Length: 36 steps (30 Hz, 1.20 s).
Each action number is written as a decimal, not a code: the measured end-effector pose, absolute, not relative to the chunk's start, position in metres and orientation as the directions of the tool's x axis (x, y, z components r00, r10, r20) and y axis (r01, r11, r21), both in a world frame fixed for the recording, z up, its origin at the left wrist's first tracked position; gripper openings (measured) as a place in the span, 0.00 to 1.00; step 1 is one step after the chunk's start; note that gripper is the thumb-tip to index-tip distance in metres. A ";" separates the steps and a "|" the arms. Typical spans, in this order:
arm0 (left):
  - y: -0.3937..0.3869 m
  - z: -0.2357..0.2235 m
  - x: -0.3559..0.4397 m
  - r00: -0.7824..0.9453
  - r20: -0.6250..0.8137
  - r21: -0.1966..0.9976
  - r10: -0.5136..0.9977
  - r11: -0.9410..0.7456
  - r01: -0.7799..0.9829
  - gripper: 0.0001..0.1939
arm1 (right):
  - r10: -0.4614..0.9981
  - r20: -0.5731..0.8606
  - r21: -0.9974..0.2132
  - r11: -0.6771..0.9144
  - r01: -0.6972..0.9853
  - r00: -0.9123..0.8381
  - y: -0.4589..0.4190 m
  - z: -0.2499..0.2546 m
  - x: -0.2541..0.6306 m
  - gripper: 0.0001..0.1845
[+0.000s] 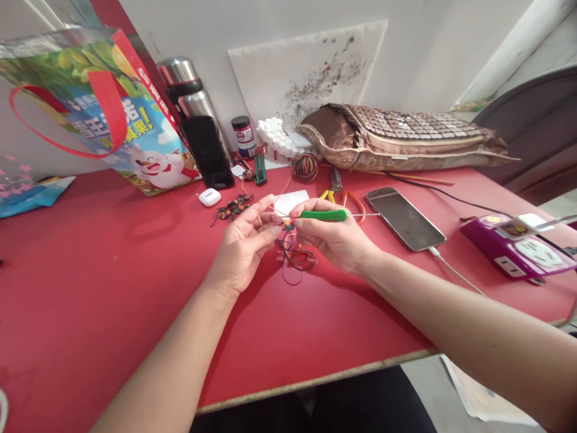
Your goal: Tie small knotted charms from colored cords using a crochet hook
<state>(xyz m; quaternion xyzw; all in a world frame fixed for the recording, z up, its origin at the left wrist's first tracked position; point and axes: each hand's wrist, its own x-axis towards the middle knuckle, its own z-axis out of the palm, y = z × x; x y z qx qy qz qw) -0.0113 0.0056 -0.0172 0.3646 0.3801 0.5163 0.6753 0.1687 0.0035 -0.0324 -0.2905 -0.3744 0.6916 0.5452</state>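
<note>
My left hand pinches thin coloured cords next to a small multicoloured woven knot held between both hands. My right hand is closed round a green-handled hook tool, its metal shaft pointing right; its fingers also pinch the knot. Loose strands of cord hang from the knot and coil on the red table. Both hands hover just above the tabletop.
Behind the hands lie a white card, knotted cord pieces, an earbud case, a cord spool, pliers, a charging phone. A purple power strip sits right, a printed bag left, a cushion behind.
</note>
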 end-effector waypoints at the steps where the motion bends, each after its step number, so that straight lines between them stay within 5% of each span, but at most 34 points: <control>1: 0.007 -0.017 -0.011 0.147 -0.128 0.882 0.981 0.180 -0.435 0.27 | 0.979 0.025 -0.849 -0.085 -0.522 -0.201 0.004 -0.033 0.168 0.13; 11: -0.004 -0.011 0.004 0.108 -0.037 0.903 0.993 0.079 -0.422 0.23 | 0.992 0.118 -0.908 0.091 -0.409 -0.039 0.003 -0.034 0.164 0.08; 15: 0.000 -0.016 -0.001 0.066 0.021 0.982 0.998 -0.008 -0.189 0.10 | 0.995 0.095 -0.898 0.067 -0.434 -0.043 0.003 -0.031 0.165 0.07; 18: 0.008 -0.024 -0.011 0.074 0.117 0.988 0.990 -0.124 0.090 0.12 | 0.995 0.078 -0.887 0.041 -0.460 -0.061 0.004 -0.028 0.168 0.07; 23: 0.019 -0.038 -0.028 0.020 0.473 0.706 0.881 -0.392 0.590 0.11 | 0.995 0.094 -0.888 0.070 -0.455 -0.029 0.005 -0.023 0.172 0.06; 26: 0.021 -0.039 -0.032 0.032 0.608 0.542 0.793 -0.445 0.713 0.09 | 0.994 0.112 -0.912 0.097 -0.399 -0.014 0.005 -0.022 0.174 0.07; 29: 0.017 -0.032 -0.029 0.008 0.677 0.531 0.736 -0.497 0.686 0.04 | 0.990 0.135 -0.931 0.115 -0.347 -0.033 0.005 -0.023 0.176 0.07; 32: 0.008 -0.021 -0.022 -0.062 0.678 0.646 0.733 -0.553 0.526 0.06 | 0.983 0.163 -0.934 0.126 -0.334 -0.086 0.006 -0.026 0.178 0.06; 36: -0.002 -0.013 -0.011 -0.067 0.446 0.886 0.893 -0.429 0.176 0.10 | 0.969 0.196 -0.923 0.131 -0.362 -0.148 0.005 -0.030 0.180 0.05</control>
